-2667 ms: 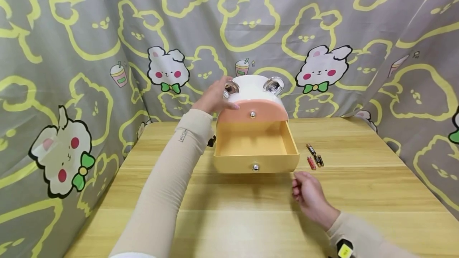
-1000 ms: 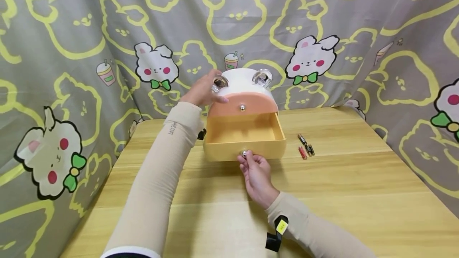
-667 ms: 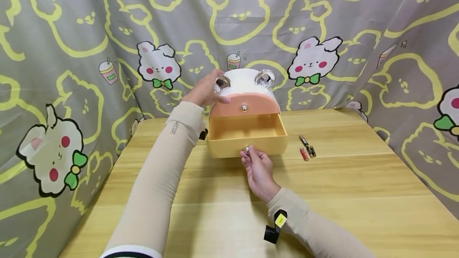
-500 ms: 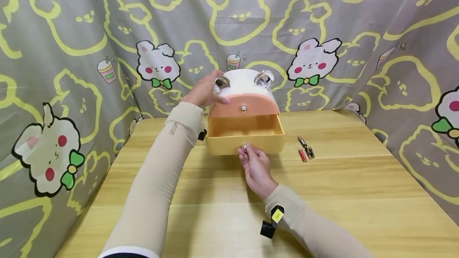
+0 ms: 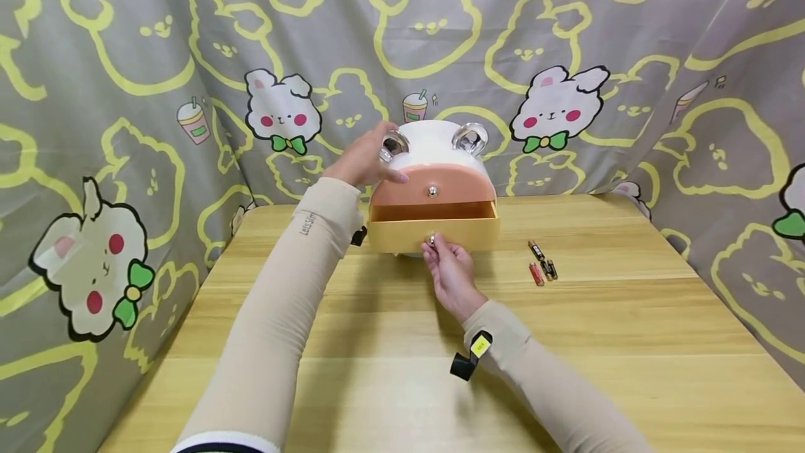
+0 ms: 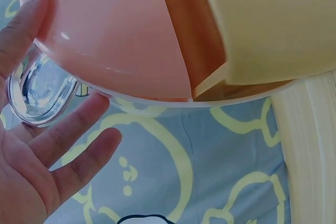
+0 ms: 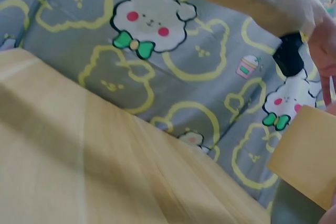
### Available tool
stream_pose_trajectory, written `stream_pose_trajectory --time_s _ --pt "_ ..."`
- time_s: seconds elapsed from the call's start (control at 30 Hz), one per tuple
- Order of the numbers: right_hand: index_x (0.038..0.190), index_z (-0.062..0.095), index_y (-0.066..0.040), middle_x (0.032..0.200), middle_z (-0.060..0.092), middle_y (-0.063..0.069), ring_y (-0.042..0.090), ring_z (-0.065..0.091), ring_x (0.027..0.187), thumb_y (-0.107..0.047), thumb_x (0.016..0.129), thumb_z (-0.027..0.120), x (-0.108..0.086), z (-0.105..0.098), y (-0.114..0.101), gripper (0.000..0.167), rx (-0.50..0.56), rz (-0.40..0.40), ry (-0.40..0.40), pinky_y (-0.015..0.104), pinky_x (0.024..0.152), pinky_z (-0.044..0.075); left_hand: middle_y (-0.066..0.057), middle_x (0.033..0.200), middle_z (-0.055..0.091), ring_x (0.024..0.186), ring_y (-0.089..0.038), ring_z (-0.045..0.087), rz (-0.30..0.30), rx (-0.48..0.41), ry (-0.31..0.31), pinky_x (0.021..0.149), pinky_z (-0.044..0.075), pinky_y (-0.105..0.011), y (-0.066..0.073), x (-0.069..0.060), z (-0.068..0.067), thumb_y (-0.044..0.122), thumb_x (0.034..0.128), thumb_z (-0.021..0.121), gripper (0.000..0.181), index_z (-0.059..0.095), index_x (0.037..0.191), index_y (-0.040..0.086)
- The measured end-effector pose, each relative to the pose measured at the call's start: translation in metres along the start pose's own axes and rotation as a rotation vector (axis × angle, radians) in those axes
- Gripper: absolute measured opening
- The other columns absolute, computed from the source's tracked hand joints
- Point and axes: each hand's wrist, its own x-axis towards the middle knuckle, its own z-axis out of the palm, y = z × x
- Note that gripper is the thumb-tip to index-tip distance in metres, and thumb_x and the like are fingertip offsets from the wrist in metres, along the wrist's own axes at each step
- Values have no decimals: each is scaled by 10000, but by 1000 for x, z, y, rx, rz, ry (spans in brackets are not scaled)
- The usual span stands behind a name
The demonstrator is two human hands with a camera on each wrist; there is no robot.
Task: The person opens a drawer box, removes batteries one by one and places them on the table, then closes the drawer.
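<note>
A small drawer box with a white shell [image 5: 434, 135], silver ears and two drawers stands on the table. Its pink upper drawer [image 5: 455, 184] is closed; the yellow lower drawer [image 5: 402, 235] sticks partly out, its inside mostly hidden. My left hand [image 5: 365, 159] holds the box's upper left corner around an ear. In the left wrist view the thumb [image 6: 23, 30] lies on the pink front, and two spread fingers [image 6: 79, 124] reach past the shell's edge. My right hand [image 5: 454, 275] pinches the silver knob [image 5: 432, 241] of the yellow drawer.
Several small batteries lie right of the box, one red battery [image 5: 537, 273] and black ones [image 5: 537, 250]. The wooden table [image 5: 597, 341] meets a patterned curtain [image 5: 440, 33] at the back and sides. A camera mount [image 5: 465, 362] hangs from my right wrist.
My right hand moved from beside the drawer to its knob, then went forward with the drawer, which slid further into the box. My left hand stayed on the corner.
</note>
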Motion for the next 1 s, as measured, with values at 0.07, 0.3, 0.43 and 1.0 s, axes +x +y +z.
stream_pose_trajectory --time_s 0.07,0.3,0.43,1.0 --pt "1042 462 -36 962 633 50 74 645 811 -187 986 577 5 -1 -3 198 -17 6 -2 173 777 518 -134 1489 363 1356 -313 350 -2 -6 1 1111 282 -454 0 0 0 315 726 863 1003 239 1503 196" --pt "1064 479 -43 988 649 58 88 648 813 -223 986 576 22 -4 -5 219 -65 18 -11 181 752 523 -155 1474 370 1348 -331 356 -1 -15 9 1106 286 -468 -2 -1 2 303 720 868 997 250 1494 190" --pt "1023 482 -52 965 648 52 91 652 792 -237 982 580 31 -7 -5 213 -92 13 -15 184 729 528 -159 1479 366 1348 -335 358 5 -12 8 1105 287 -470 -1 -1 2 310 720 867 1001 246 1496 192" --pt "982 510 -47 872 649 49 101 652 740 -242 986 577 42 -8 -5 206 -144 -4 -29 193 687 535 -150 1487 358 1354 -326 353 4 -5 15 1098 300 -472 0 -1 1 297 730 865 988 248 1493 176"
